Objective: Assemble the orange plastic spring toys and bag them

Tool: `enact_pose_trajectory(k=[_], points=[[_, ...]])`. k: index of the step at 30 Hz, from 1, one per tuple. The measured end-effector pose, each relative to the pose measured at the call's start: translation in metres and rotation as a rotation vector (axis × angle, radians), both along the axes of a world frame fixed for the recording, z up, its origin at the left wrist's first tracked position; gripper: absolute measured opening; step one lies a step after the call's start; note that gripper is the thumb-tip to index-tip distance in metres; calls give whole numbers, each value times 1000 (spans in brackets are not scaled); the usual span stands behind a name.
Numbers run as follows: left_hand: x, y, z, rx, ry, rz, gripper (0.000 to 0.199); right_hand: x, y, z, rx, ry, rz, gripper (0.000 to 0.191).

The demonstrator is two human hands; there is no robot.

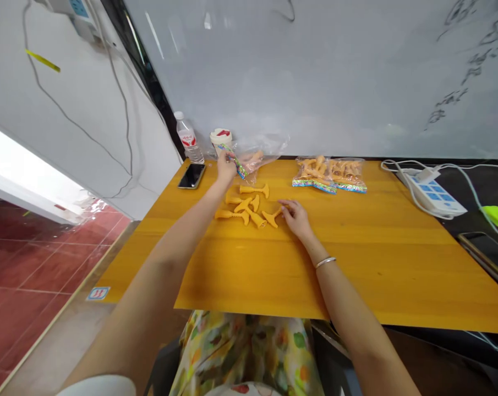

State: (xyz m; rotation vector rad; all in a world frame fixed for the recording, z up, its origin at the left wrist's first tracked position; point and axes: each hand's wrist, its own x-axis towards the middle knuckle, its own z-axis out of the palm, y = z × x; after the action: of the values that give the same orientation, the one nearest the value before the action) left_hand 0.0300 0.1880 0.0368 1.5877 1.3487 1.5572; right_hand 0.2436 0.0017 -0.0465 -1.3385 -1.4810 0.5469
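Observation:
My left hand (226, 169) is at the far side of the table, pinching the multicoloured edge strip of a clear plastic bag (259, 154). The bag holds a few orange pieces. A loose pile of orange plastic T-shaped pieces (244, 208) lies on the yellow wooden tabletop (356, 247). My right hand (296, 218) rests beside the pile, its fingertips on the end of one orange piece (271, 217). Two filled, sealed-looking bags of the same pieces (329, 175) lie side by side at the back, to the right.
A water bottle (186, 137), a white-lidded cup (221, 142) and a black phone (191, 176) stand at the back left. A white power strip (432, 193) with cables and another phone (486, 256) lie at right. The table's left edge drops toward a red tiled floor.

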Motion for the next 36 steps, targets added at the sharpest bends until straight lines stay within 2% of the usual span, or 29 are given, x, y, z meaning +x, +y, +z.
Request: enact_pose_trajectory(k=[3,6,12,16,19,21,24,27,29,31,33,36], points=[[27,20,-17,-87,117,35,19,2,2,-1,4,49,-43,39],[44,40,-22,-115,189,18,17,5,4,-4,24,105,-112,38],[47,70,-13,-154,330,59,23,6,7,-7,24,209,-153,36],[41,73,-5,-150,413,94,37,4,8,-3,25,308,-171,34],[46,63,-3,-70,508,134,48,5,9,0,44,406,-213,32],[57,51,-3,28,587,101,52,5,10,2,51,480,-250,32],[85,27,-6,171,712,-59,52,7,11,4,48,556,-292,32],[121,-3,-13,250,841,-330,47,9,11,5,55,590,-320,31],[144,-22,-20,241,913,-500,48,12,11,5,63,601,-341,29],[163,-35,-28,188,949,-595,58,14,12,5,69,610,-360,28],[177,-41,-35,112,935,-629,64,15,12,5,73,618,-363,27],[187,-39,-43,36,868,-631,53,15,12,6,70,628,-357,25]])
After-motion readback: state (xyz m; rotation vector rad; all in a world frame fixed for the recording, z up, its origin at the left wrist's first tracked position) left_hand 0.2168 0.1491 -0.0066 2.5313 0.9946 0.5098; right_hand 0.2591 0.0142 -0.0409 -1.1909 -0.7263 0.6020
